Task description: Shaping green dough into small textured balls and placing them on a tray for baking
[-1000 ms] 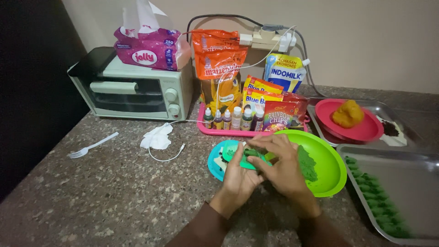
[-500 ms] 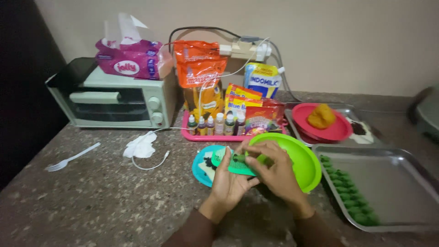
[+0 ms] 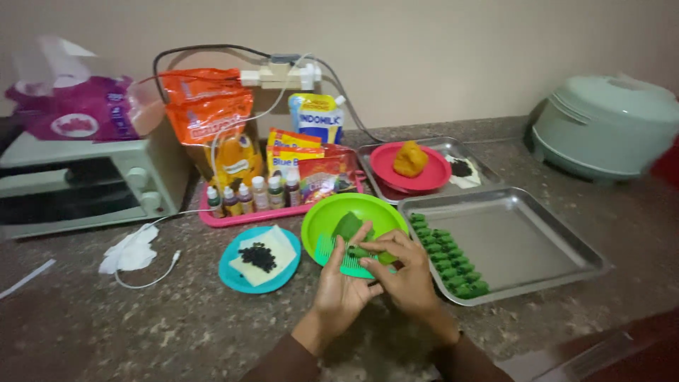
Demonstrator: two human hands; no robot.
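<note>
Two hands: both meet over the front edge of the green bowl, just above the counter.
Left hand [image 3: 339, 290]: palm up, fingers curled under a green comb, gripping it from below.
Right hand [image 3: 407, 272]: fingers bent and closed, fingertips pressing a small piece of green dough against the comb's teeth.
Green comb [image 3: 339, 258]: lies flat across the left palm, teeth pointing away from the person, partly over the bowl's rim.
Green dough piece [image 3: 357, 251]: small dark-green lump on the comb, under the right fingertips; its exact shape is hard to tell.
Green bowl [image 3: 322, 219]: round, bright green, just behind the hands; a larger lump of green dough rests inside.
Steel tray [image 3: 523, 240]: rectangular, just right of the hands; rows of small green shaped pieces [image 3: 449, 258] line its left side.
Blue plate [image 3: 233, 276]: left of the hands, holding a pale square sheet with a heap of small black bits [image 3: 258, 256].
Red plate [image 3: 431, 177]: behind the bowl on a second steel tray, carrying an orange dough lump [image 3: 410, 159].
Pink tray [image 3: 233, 216]: behind the blue plate, holding small colouring bottles [image 3: 247, 198] and packets.
Toaster oven [image 3: 78, 180]: pale green, far left, with a purple tissue pack on top.
Rice cooker [image 3: 608, 127]: pale green, far right.
Counter [image 3: 177, 325]: speckled stone.
</note>
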